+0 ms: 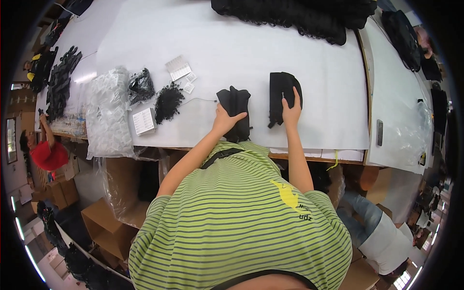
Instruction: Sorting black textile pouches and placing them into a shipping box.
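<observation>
My left hand [226, 120] grips a limp black fabric pouch [238, 100] near the table's front edge, its thumb lying across the cloth. The fingers on the pouch's left side are partly hidden. A thin cord with a small tag end runs from the left toward this pouch. Farther right, my right hand [291, 111] holds a second black pouch [278, 88] by its right side. This one has a rounded right edge, a small pale mark on its face and a strap end at the bottom. The two pouches lie apart on the white table [328, 96].
Left of me are a heap of black cords [168, 101], a stack of printed cards [143, 121], loose paper labels [178, 67] and clear plastic bags [108, 111]. A pile of black bags [299, 17] spans the far edge. A phone [380, 133] lies right. Co-workers stand on both sides.
</observation>
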Motion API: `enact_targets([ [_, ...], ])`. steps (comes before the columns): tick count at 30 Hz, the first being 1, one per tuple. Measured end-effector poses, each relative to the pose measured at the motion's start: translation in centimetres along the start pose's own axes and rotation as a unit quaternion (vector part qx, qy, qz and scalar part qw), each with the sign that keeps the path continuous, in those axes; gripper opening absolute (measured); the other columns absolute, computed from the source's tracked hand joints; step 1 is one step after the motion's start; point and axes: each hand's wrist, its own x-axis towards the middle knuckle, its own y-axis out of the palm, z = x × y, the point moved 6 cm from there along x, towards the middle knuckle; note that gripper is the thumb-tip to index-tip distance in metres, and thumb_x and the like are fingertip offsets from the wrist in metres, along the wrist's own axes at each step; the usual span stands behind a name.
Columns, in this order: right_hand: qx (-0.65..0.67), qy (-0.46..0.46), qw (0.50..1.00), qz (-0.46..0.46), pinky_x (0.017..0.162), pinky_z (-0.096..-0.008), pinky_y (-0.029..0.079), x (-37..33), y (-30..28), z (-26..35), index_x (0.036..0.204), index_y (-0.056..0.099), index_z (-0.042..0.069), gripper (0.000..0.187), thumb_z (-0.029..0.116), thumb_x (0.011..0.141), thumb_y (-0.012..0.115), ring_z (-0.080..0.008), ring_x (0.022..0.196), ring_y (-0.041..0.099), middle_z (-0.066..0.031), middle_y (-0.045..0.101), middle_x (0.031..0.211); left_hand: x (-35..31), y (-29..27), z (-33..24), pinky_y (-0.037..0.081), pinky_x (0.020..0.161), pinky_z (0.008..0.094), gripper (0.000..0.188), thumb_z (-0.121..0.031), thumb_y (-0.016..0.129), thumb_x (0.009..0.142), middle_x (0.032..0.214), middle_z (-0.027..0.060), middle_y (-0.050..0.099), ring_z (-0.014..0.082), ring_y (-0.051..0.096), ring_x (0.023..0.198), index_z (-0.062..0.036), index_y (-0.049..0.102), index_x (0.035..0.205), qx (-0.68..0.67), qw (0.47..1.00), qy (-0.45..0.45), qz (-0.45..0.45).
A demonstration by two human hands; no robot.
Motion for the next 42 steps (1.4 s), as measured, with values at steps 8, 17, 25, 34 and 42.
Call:
enact_targets([
  [8,-0.094,0.077,0.967,0.224,0.083,-0.0321,0.048,-9.5,7.3,-4.6,0.138,0.046,0.01,0.045,0.019,0.094,0.05,-0.0209,0.089,0.057,-0.0174,0.053,0.114,-0.3,0.3,-0.7,0.035,0.105,0.045,0.124,-0.059,0.081,0.059,0.135,0.0307,0.032,0.0408,0.034,0.129,0.0088,0.015,0.139,-0.063,0.997,0.033,-0.03],
  [17,0.068,0.018,0.975,0.212,0.093,-0.0332,0.043,-9.4,6.4,0.8,0.137,0.047,0.012,0.047,0.01,0.091,0.052,-0.0314,0.107,0.055,-0.016,0.052,0.124,-1.6,0.6,-2.7,0.033,0.105,0.0473,0.134,-0.056,0.085,0.054,0.138,0.0292,0.029,0.0414,0.034,0.128,0.0061,0.006,0.142,-0.021,0.996,0.024,-0.078],
  [25,-0.308,-0.086,0.943,-0.088,0.1,-0.0475,0.034,-3.2,-0.6,2.9,0.139,0.041,0.013,0.067,0.017,0.077,0.066,-0.0389,0.121,0.043,-0.0174,0.049,0.129,-2.2,1.1,-2.7,0.033,0.104,0.0507,0.142,-0.058,0.085,0.051,0.144,0.0267,0.022,0.0428,0.029,0.131,0.002,-0.003,0.145,0.062,0.994,0.006,-0.085],
  [34,-0.023,0.072,0.987,0.14,0.067,-0.034,0.048,-4.2,0.3,0.2,0.141,0.037,0.006,0.075,0.008,0.072,0.068,-0.023,0.072,0.058,-0.0109,0.057,0.082,-1.7,1.0,-1.8,0.028,0.107,0.0501,0.136,-0.052,0.086,0.054,0.143,0.0269,0.025,0.0415,0.03,0.13,0.0039,0.002,0.144,0.019,0.997,0.012,-0.08],
  [42,0.143,0.159,0.965,0.152,0.09,-0.0316,0.045,-7.6,3.1,-1.6,0.142,0.036,0.007,0.064,0.027,0.089,0.065,-0.026,0.105,0.056,-0.0166,0.054,0.117,-1.8,0.6,-4.8,0.031,0.105,0.0473,0.132,-0.049,0.088,0.052,0.138,0.027,0.033,0.0403,0.035,0.128,0.0053,0.01,0.143,-0.003,0.994,0.033,-0.107],
])
